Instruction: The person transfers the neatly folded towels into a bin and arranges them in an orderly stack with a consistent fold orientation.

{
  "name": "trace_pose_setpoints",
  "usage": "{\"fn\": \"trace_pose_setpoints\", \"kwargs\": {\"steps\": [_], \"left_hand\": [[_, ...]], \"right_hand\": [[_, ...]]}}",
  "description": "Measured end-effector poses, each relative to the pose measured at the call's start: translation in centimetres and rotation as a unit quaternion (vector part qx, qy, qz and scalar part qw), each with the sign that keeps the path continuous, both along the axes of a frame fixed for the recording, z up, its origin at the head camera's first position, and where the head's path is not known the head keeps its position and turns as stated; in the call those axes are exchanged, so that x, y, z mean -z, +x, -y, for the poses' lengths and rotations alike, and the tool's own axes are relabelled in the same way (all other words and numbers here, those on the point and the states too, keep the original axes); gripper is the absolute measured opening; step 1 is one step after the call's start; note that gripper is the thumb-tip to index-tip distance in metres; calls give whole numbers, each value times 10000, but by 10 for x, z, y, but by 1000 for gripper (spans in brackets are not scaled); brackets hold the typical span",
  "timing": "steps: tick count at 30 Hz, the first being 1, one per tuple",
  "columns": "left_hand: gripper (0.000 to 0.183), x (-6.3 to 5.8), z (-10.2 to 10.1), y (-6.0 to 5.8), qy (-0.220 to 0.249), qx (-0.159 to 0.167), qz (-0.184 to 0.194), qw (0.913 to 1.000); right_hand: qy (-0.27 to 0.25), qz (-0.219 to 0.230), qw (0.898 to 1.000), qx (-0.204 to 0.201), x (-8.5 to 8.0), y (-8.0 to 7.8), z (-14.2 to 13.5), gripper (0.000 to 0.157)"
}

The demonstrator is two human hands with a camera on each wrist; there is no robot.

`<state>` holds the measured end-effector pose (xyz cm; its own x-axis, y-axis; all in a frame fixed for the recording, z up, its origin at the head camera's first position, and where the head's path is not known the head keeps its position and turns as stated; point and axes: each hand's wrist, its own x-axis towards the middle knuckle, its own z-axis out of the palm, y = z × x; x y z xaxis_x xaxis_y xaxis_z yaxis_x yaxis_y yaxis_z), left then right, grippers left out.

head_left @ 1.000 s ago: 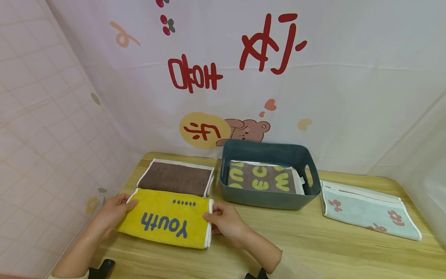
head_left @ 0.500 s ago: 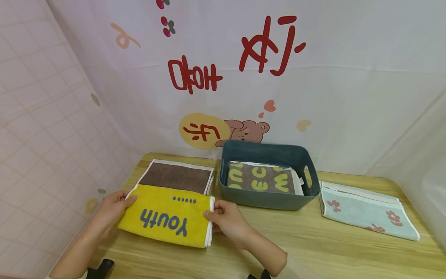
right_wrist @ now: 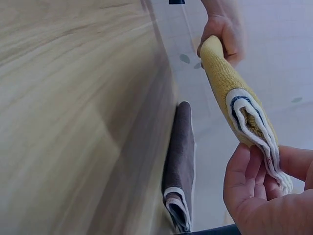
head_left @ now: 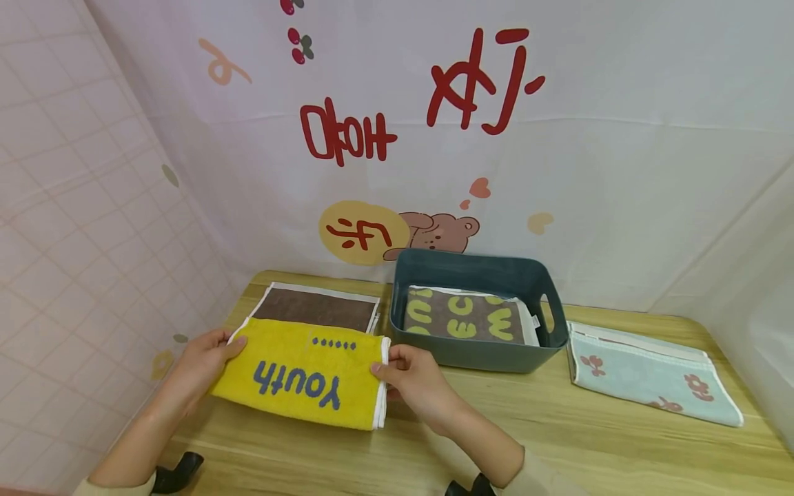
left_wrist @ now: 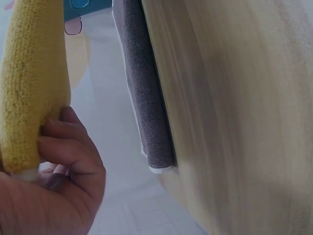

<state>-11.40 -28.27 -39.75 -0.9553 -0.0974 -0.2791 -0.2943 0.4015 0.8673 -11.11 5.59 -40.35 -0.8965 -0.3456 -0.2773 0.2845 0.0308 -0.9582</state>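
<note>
Over the counter (head_left: 558, 427), held clear of it, there's the yellow towel (head_left: 298, 375): folded, white-edged, blue "Youth" upside down, masking the brown towel's (head_left: 316, 308) near part! Left grip (head_left: 201, 358), right grip (head_left: 422, 379) pinch its ends tight, some fingers hidden.

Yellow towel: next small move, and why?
I'd probably ease the yellow towel forward over the brown towel, then lower it. The left hand and right hand grip its opposite ends, the wrist views show it clear of the table, and the brown towel lies folded just beyond, offering a flat spot.
</note>
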Motion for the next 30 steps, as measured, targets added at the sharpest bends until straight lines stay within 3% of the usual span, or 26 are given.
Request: {"fn": "trace_pose_setpoints", "kwargs": {"steps": [16, 25, 30], "left_hand": [[48, -18, -15, -7, 75, 166, -384, 9991], [41, -24, -34, -13, 876, 232, -607, 9940], [37, -25, -44, -16, 1047, 241, -731, 9915]], "right_hand": [[21, -385, 9991, 193, -26, -6, -20, 32], [274, -516, 9963, 634, -35, -11, -34, 33], [386, -634, 9936, 851, -37, -15, -40, 28]]}}
